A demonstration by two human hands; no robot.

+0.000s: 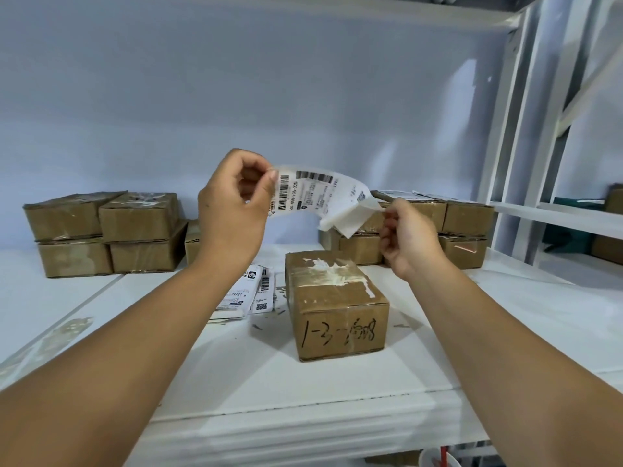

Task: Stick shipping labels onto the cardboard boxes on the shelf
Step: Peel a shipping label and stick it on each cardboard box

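A white shipping label (313,193) with barcodes hangs in the air above the shelf, partly peeled from its backing paper (347,219). My left hand (232,210) pinches the label's left end. My right hand (408,237) pinches the backing at the right end. Below them a cardboard box (337,305) stands on the white shelf (236,372), with torn label remains on its taped top and black handwriting on its front face.
A pile of loose labels (249,294) lies left of the box. Stacked boxes (104,230) stand at the back left, and more stacked boxes (458,230) at the back right. White shelf uprights (512,129) rise on the right.
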